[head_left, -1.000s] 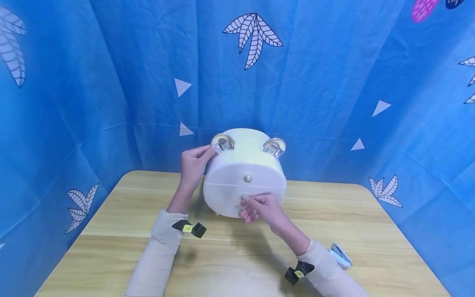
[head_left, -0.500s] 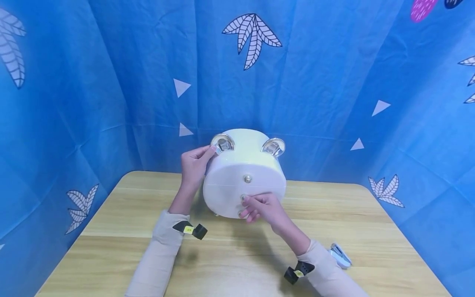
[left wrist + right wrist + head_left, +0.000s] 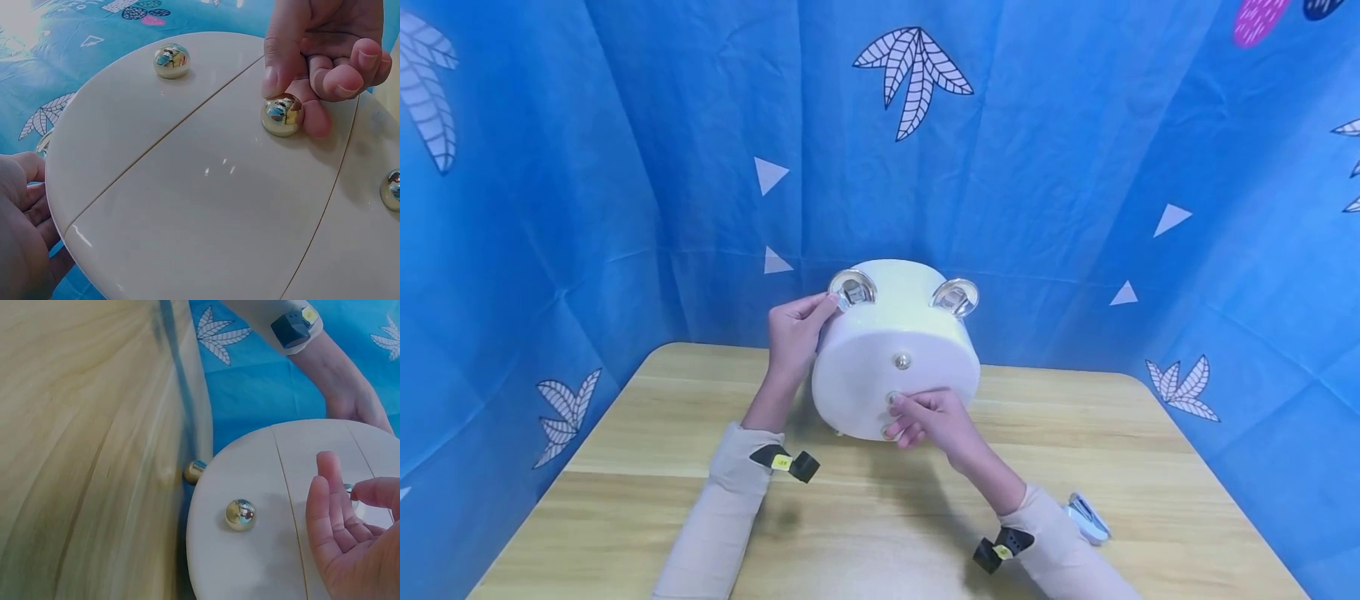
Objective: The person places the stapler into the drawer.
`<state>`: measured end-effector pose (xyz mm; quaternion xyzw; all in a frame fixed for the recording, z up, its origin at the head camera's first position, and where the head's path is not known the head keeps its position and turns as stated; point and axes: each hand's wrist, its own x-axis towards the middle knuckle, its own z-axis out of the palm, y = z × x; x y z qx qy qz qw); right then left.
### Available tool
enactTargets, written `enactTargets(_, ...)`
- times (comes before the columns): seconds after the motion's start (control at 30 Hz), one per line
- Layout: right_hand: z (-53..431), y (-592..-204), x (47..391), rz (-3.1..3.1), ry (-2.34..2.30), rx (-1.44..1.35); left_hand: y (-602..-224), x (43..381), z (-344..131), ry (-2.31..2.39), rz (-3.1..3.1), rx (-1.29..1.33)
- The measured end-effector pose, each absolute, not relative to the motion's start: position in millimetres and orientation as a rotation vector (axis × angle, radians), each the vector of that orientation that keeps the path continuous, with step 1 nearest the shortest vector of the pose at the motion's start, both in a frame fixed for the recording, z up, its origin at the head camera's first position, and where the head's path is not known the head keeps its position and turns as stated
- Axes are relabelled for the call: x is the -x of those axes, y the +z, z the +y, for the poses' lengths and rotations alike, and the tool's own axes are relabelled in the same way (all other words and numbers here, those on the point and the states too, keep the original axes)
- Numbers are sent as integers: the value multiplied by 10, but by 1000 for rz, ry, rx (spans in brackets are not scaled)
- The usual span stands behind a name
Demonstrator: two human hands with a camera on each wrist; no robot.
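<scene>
A white rounded box with drawers [image 3: 857,367] stands on the table, with gold ball knobs down its front and two shiny metal ears on top. My left hand [image 3: 792,333] holds it at the left side, thumb tip at the left ear [image 3: 853,287]. In the left wrist view that hand's fingers lie along the box's edge. My right hand [image 3: 936,421] pinches the middle knob [image 3: 282,115] between thumb and index finger, other fingers loosely bent. The upper knob [image 3: 172,60] and lower knob [image 3: 240,515] are untouched. Thin seams mark the drawers, which sit flush with the front.
A small light-blue stapler-like thing [image 3: 1087,518] lies on the wooden table [image 3: 647,483], beside my right sleeve. A blue patterned curtain [image 3: 1037,183] hangs close behind the box and along both sides of the table.
</scene>
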<state>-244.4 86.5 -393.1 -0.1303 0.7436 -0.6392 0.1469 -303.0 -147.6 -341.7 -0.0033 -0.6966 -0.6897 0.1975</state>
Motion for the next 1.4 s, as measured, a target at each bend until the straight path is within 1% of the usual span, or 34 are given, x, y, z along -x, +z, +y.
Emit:
enactTargets(0.27,917,-3934,2469,2193,-1753,429,-3393,3036,-1495,-1945,-1976,31)
enactTargets(0.43,998,-4015,2421,2259,-1634,451,-3392,3065,-1538,-1950,-1992,83)
enactTargets(0.73,1058,-4253,2354,2096,-1594,316,-3378,3080,-1632,-1951,-2089,151)
enactTargets(1.0,1010,-4406,2424,1812,-1701,204,-3370,3070,-1677,-1947,-2153,170)
enactTargets(1.4,906,-4485,2470,1665,-1857,17,-3381,3093,-1711,-1944,-2181,192)
